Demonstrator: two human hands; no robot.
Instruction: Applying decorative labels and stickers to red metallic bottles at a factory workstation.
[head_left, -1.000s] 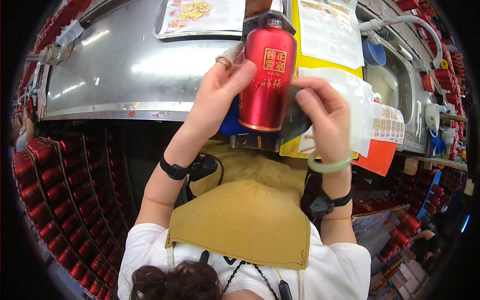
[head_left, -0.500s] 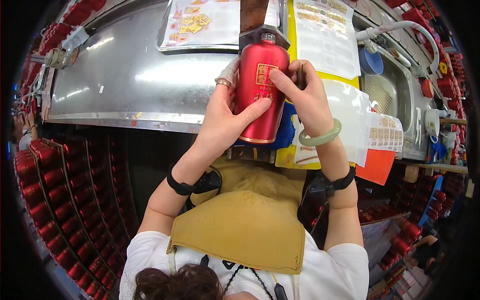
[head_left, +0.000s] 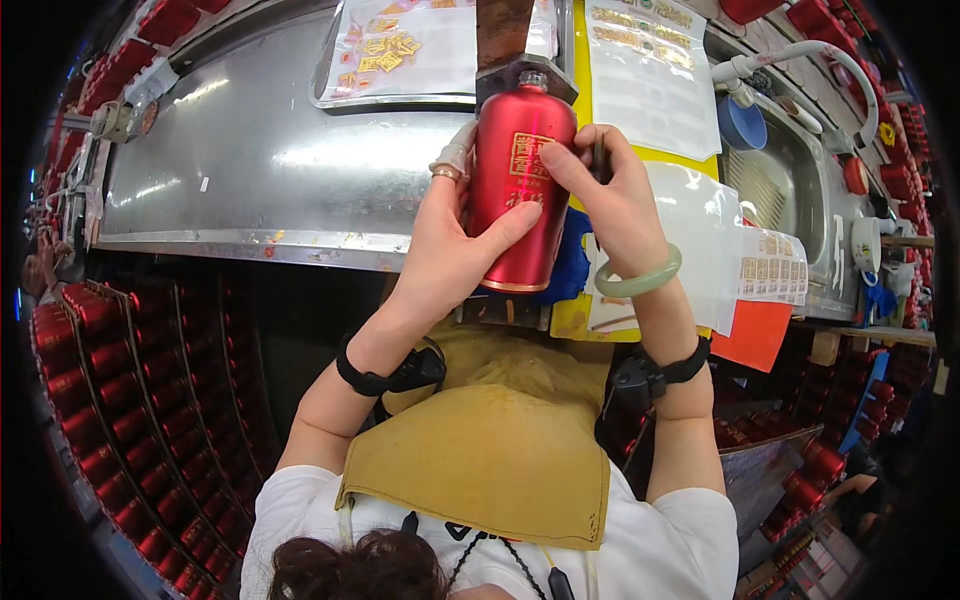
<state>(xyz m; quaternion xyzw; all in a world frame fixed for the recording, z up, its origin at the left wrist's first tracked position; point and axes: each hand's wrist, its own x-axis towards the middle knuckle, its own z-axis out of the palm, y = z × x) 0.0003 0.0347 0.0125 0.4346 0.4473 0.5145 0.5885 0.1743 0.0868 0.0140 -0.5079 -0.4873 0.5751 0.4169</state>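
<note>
A glossy red bottle with gold raised lettering and a gold rim at its base lies with its neck pointing away from me, against a dark angular rest. My left hand grips its left side, thumb across the front below the lettering, with a white wrap on a finger. My right hand is at the bottle's right side. Its thumb presses on the gold label, and a thin dark tool shows between its fingers; the tool's kind is not clear. A blue cloth lies beside the bottle's lower right.
On the left spreads a metal worktop, with a tray of gold stickers behind. Sticker sheets lie on a yellow board at right. Further right are a sink, a curved tap and a blue bowl. Red bottles fill racks at lower left.
The bottle and both hands have barely moved; the bottle has shifted down very slightly. My right thumb still rests on the label.
</note>
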